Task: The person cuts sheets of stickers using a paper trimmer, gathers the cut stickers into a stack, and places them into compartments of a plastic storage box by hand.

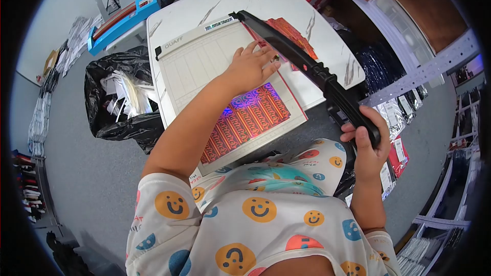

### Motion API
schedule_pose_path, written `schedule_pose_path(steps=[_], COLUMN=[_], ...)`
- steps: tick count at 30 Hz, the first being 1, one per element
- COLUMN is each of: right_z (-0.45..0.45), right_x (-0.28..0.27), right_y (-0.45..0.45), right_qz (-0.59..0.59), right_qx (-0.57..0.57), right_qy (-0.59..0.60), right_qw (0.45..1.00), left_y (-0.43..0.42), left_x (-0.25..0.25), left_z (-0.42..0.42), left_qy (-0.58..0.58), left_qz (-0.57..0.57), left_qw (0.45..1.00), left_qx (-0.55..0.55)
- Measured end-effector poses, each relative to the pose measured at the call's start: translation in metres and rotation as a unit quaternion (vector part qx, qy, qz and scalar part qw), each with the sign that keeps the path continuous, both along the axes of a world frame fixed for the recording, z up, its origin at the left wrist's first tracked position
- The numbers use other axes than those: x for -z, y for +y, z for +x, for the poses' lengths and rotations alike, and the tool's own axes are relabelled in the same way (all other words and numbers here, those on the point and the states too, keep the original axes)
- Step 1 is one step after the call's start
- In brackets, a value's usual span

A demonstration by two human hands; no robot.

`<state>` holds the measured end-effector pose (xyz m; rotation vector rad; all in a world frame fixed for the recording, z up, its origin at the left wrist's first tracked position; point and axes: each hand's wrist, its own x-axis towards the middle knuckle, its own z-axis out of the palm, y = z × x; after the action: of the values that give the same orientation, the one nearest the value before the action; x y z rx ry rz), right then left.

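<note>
While the right hand (pixel 371 156) grips the end of the raised black handle (pixel 335 92) on the paper cutter (pixel 189 71), the left hand (pixel 248 71) lies flat, fingers slightly spread, near the cutter's right edge. The printed sheet (pixel 250 117) rests on the cutter's near half, apparently being steadied; lowering the handle would call for fingers kept clear.

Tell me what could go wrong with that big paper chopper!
The left hand has its fingers right by the cutting edge, and the right hand grips the raised blade arm. If the arm came down now, it might cut a finger. The printed sheet could also shift if the left hand lifted, making a crooked cut. And the cutter's board seems to stick out past the table, so it might tip.
</note>
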<state>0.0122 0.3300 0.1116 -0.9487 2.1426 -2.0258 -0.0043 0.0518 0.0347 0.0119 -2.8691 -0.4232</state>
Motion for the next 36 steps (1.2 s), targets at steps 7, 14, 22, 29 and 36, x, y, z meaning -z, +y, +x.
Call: schedule_pose_path(steps=[7, 14, 22, 29, 36], right_z=[0.006, 0.024, 0.140, 0.170, 0.167], right_x=[-0.007, -0.017, -0.103, -0.125, -0.100], right_y=[0.004, 0.014, 0.052, 0.047, 0.043], right_qz=[-0.011, 0.091, 0.125, 0.076, -0.044], right_qx=[-0.036, 0.058, 0.094, -0.205, -0.455], right_qy=[-0.046, 0.139, 0.440, 0.533, 0.319], right_qw=[0.998, 0.984, 0.884, 0.817, 0.830], left_y=[0.030, 0.132, 0.139, 0.143, 0.153], left_x=[-0.098, -0.198, -0.188, -0.181, -0.186], left_z=[0.092, 0.218, 0.237, 0.243, 0.245], left_qy=[0.010, 0.142, 0.185, 0.199, 0.219], left_qz=[0.311, 0.283, 0.382, 0.480, 0.537], left_qw=[0.938, 0.924, 0.863, 0.785, 0.718], left_qx=[0.151, 0.213, 0.274, 0.336, 0.385])
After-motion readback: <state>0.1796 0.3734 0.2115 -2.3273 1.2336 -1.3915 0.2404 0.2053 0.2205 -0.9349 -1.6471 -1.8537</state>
